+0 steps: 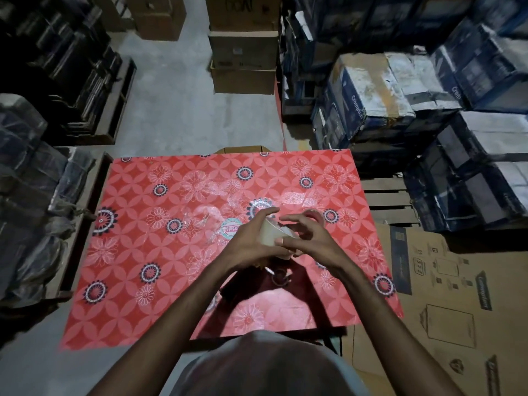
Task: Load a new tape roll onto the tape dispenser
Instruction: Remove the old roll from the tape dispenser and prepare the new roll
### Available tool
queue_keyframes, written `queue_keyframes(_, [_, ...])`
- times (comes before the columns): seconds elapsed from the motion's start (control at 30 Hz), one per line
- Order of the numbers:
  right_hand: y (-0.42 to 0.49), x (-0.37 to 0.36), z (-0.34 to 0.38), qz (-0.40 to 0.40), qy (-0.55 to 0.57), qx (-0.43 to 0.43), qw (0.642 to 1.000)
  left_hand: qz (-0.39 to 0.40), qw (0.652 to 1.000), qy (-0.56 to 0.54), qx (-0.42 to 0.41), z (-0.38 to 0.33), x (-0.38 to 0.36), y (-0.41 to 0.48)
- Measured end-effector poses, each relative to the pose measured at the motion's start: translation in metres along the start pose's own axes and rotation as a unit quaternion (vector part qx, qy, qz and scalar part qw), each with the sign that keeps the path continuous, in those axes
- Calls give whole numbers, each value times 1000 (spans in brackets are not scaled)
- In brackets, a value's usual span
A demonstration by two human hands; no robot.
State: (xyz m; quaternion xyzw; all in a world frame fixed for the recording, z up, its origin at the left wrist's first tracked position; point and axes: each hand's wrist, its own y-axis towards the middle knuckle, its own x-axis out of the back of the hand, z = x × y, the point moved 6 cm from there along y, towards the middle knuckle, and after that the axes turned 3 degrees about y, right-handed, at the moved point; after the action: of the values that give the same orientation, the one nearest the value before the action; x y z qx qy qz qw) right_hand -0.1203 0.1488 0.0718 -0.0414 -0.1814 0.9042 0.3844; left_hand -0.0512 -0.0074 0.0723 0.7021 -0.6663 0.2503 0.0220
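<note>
Over the middle of the red flowered table (137, 252), my left hand (251, 247) grips a pale, translucent tape roll (271, 234). My right hand (308, 238) is at the roll's right side, fingertips curled and pinching at its surface; whether they hold a tape end is hard to tell. Below my hands lies the dark tape dispenser (274, 278), partly hidden by my wrists, with a round hub showing. A second clear roll (314, 215) sits on the table just beyond my right hand.
A crumpled clear wrapper with a pink label (225, 230) lies left of my hands. Stacked blue cartons (400, 95) stand to the right, dark bundles (28, 167) to the left, brown boxes (243, 52) ahead. Flattened cardboard (457, 295) covers the floor at right.
</note>
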Motion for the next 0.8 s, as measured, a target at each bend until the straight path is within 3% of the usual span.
queue_keyframes(0.17, [-5,-14,8,5,36,-8,999,-38,998,-40,38,15,18,-7])
queue_keyframes(0.3, [-3,-26,12,2,22,-10,1000,-110,993,50,21,13,20,-12])
queue_keyframes(0.43, [6,-37,10,8,7,6,1000,-128,988,79,15,9,15,-14])
queue_keyframes(0.63, [11,-26,0,47,19,1,999,-74,995,63,17,15,25,-11])
queue_keyframes(0.8, [6,-15,0,87,4,10,996,-2,999,-42,26,16,34,-13])
